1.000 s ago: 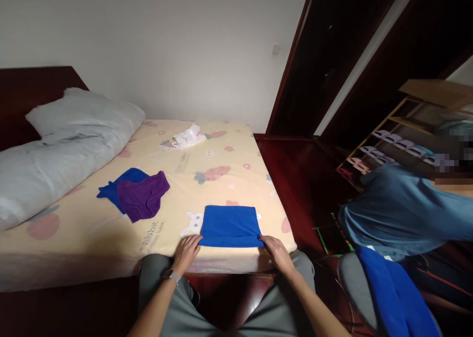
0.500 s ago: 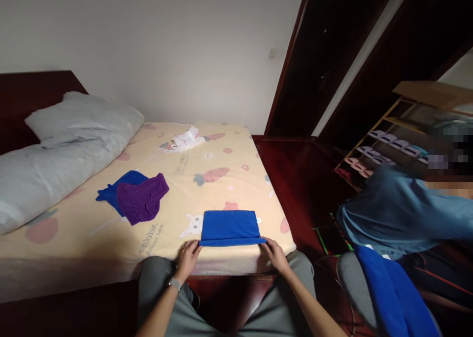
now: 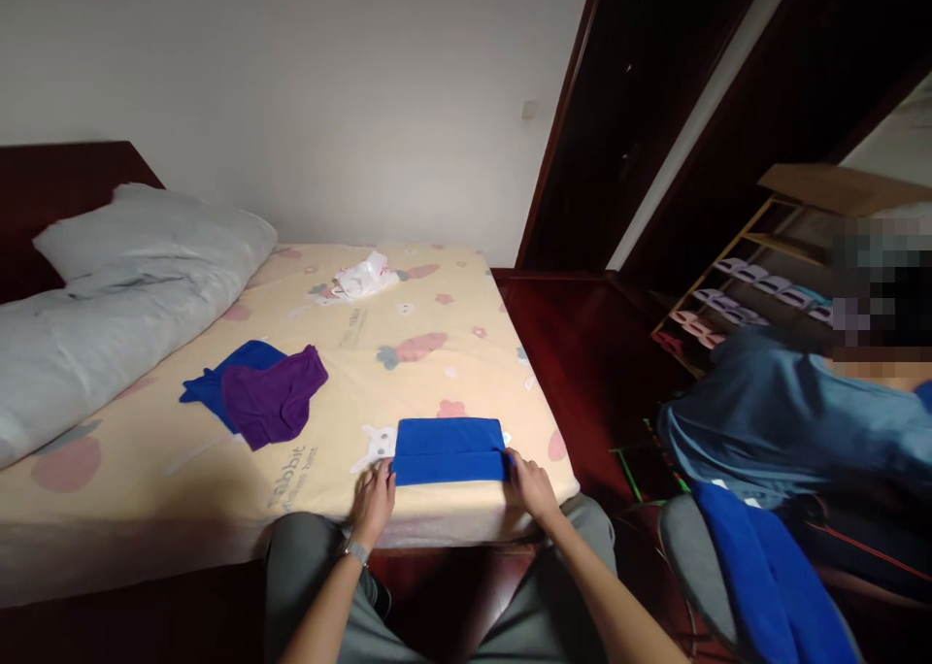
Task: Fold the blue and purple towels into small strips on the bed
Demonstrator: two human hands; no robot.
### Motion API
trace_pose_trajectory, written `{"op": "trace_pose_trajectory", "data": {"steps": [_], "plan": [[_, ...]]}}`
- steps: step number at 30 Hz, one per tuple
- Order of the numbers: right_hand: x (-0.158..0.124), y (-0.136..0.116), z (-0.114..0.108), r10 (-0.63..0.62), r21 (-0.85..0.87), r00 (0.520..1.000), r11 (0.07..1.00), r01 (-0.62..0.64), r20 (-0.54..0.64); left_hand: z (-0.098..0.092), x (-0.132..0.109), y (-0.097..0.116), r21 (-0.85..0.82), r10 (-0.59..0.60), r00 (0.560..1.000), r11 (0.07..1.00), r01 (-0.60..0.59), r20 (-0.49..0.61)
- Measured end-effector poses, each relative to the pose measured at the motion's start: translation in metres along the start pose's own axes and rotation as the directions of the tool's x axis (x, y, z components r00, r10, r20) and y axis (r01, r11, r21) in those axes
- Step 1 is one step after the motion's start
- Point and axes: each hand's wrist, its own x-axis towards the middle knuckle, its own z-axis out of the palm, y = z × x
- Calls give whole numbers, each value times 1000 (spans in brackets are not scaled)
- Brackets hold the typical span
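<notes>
A blue cloth [image 3: 448, 438] lies flat near the bed's front edge, its near part turned up in a band across the full width. My left hand [image 3: 374, 497] is closed at the band's left end, fingertips on the fabric. At the right end, my right hand [image 3: 531, 481] pinches the fold's corner between thumb and fingers. Further left on the bed, a crumpled purple cloth [image 3: 273, 397] overlaps another blue cloth [image 3: 248, 358].
A grey quilt [image 3: 131, 285] is heaped on the bed's left side. A white plastic bag [image 3: 365, 276] lies toward the wall. On the right, a person in a blue shirt [image 3: 757, 412] bends near a shoe rack [image 3: 793, 242], and more blue fabric [image 3: 772, 567] drapes over a chair.
The turned-up band along the cloth's near edge has become wider. My right hand has moved slightly away from me with the fold, and the view has shifted a little.
</notes>
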Motion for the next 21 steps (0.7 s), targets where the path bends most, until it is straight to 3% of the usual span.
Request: {"op": "trace_pose_trajectory", "data": {"steps": [4, 9, 12, 15, 18, 21], "plan": [[0, -7, -6, -50, -157, 999, 987, 47, -18, -10, 3, 3, 120, 87, 995, 988, -93, 48], [1, -29, -13, -58, -200, 984, 980, 23, -168, -20, 8, 19, 144, 143, 990, 979, -141, -1], [0, -46, -9, -207, -103, 957, 977, 189, -205, -18, 11, 36, 79, 300, 951, 949, -305, 70], [-3, -53, 4, -302, -6, 939, 952, 305, -164, -12, 14, 48, 9, 407, 896, 910, -415, 178], [-5, -44, 18, -311, 44, 943, 947, 318, -121, -8, 16, 42, -49, 388, 889, 920, -389, 244], [-3, -25, 24, -295, 66, 949, 951, 303, -109, -8, 20, 24, -121, 389, 876, 921, -370, 286]]}}
